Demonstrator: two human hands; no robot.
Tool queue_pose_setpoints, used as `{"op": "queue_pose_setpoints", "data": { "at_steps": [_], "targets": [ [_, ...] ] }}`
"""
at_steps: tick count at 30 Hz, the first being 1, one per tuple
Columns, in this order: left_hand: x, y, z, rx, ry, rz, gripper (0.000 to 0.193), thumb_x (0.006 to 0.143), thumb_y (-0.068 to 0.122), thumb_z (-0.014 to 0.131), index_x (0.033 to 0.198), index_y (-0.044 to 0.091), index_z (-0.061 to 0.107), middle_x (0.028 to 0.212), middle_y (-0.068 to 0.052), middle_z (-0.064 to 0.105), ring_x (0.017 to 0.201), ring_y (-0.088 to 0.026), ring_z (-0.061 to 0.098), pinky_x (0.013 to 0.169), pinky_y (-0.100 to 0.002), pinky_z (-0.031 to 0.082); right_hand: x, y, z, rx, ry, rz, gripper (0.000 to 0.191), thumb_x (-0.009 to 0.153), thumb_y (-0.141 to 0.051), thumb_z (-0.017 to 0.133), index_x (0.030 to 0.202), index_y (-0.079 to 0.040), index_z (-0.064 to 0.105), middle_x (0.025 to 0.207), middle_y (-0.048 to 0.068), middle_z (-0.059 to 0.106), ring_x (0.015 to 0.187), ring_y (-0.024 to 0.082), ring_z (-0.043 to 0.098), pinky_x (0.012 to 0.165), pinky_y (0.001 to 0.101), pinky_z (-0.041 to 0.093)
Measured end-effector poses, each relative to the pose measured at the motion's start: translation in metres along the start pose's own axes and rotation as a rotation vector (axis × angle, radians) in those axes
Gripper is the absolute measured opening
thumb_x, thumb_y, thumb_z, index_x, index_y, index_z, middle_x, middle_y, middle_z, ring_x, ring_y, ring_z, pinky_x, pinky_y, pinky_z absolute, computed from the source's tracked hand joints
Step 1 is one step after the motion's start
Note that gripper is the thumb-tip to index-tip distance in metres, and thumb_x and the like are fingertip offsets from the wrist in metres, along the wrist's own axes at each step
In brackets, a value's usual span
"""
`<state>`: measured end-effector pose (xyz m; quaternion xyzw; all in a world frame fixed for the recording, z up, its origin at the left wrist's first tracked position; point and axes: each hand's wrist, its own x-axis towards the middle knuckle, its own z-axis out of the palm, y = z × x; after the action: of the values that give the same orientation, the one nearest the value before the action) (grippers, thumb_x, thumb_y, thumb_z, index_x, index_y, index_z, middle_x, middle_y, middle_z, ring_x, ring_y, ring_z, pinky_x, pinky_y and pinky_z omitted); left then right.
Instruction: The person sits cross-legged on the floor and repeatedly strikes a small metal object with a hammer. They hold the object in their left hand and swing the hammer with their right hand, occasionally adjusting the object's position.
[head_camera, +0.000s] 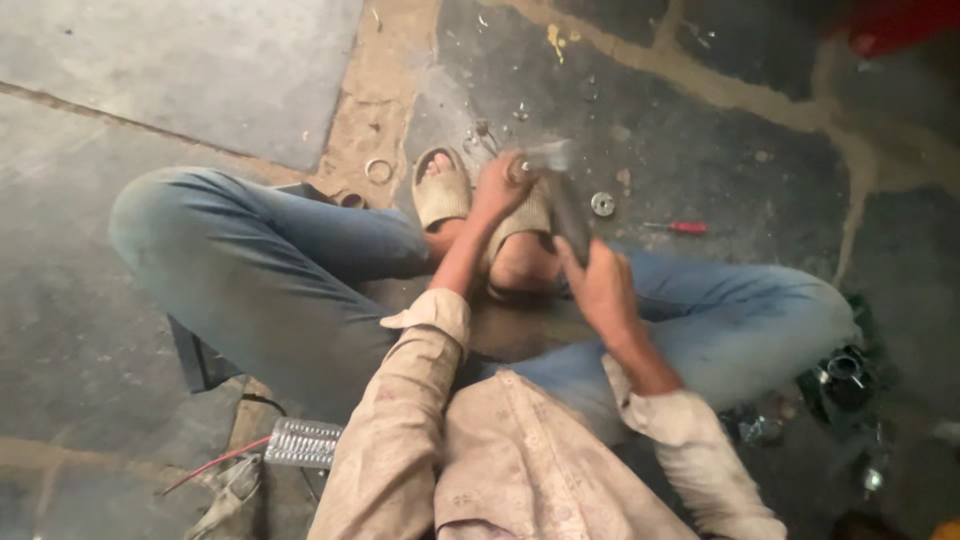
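I sit on the floor with my knees spread, in blue jeans and beige slippers (441, 190). My left hand (497, 187) grips a small metal part (519, 168) held down near my feet. My right hand (598, 285) is closed around the dark handle of a hammer (563, 205), whose blurred metal head is right above the part. The part itself is mostly hidden by my fingers and motion blur.
On the stone floor lie a red-handled screwdriver (680, 228), a metal washer-like piece (602, 203) and a ring (379, 170). A ribbed metal piece (302, 442) with red wire lies at bottom left. Dark machine parts (845, 375) sit at right.
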<state>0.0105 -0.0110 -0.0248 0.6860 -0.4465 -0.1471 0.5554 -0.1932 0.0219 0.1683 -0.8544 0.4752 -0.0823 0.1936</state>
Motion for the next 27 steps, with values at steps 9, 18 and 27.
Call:
{"op": "queue_pose_setpoints", "data": {
  "at_steps": [9, 18, 27],
  "targets": [
    [0.010, 0.002, -0.011, -0.024, 0.003, -0.208, 0.028, 0.092, 0.030, 0.073, 0.100, 0.004, 0.069, 0.094, -0.020, 0.070, 0.087, -0.038, 0.067, 0.076, -0.045, 0.054, 0.000, 0.006, -0.026, 0.575, -0.008, 0.214, 0.053, 0.102, -0.050, 0.059, 0.083, -0.001, 0.061, 0.057, 0.005, 0.057, 0.046, 0.012, 0.059, 0.043, 0.0323, 0.046],
    [0.015, 0.019, -0.019, -0.135, -0.020, -0.262, 0.026, 0.093, 0.025, 0.071, 0.088, 0.001, 0.064, 0.077, -0.019, 0.066, 0.068, -0.030, 0.063, 0.065, -0.042, 0.051, -0.008, -0.001, -0.021, 0.628, -0.160, 0.273, 0.050, 0.101, -0.047, 0.059, 0.080, -0.002, 0.062, 0.054, 0.002, 0.057, 0.044, 0.010, 0.058, 0.040, 0.0298, 0.044],
    [0.009, -0.002, -0.016, -0.159, -0.013, -0.214, 0.028, 0.093, 0.023, 0.072, 0.083, -0.001, 0.062, 0.067, -0.018, 0.061, 0.058, -0.025, 0.056, 0.058, -0.041, 0.047, -0.012, -0.007, -0.023, 0.680, -0.174, 0.274, 0.046, 0.103, -0.045, 0.056, 0.087, -0.002, 0.061, 0.057, 0.002, 0.056, 0.044, 0.010, 0.056, 0.039, 0.0289, 0.043]
  ]
}}
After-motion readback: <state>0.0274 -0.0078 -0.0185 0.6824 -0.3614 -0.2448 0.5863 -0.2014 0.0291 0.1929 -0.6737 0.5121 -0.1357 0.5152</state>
